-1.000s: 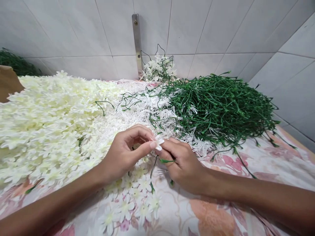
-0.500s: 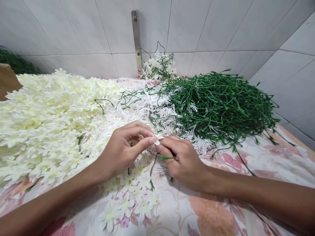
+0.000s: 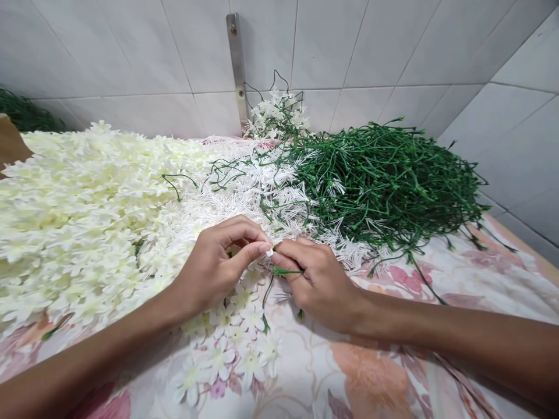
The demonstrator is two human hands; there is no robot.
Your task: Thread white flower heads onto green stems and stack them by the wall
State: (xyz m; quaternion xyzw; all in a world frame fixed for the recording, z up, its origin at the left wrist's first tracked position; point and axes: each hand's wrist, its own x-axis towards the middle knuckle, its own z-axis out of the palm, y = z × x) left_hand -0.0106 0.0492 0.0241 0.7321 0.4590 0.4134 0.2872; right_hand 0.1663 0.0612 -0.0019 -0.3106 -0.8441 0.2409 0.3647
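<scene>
Between the fingertips of both hands is a small white artificial flower, mostly covered by the fingers. My left hand pinches its petals from the left with thumb and forefinger. From the right, my right hand is closed around a green plastic stem, its thumb and forefinger meeting the flower. Part of the stem is hidden inside the right fist. Below the hands, several loose white petal pieces lie on the floral tablecloth. A dark green stem hangs or lies just under the fingertips.
A large heap of cream-white flower heads covers the left. White stamen pieces are piled in the middle, with green stems heaped at right. Assembled flowers rest against the tiled wall, beside a metal strip.
The flower's petals, spread open between the fingertips before, are now pinched closer together and more hidden. Both hands stay nearly in place; the whole view has shifted slightly.
</scene>
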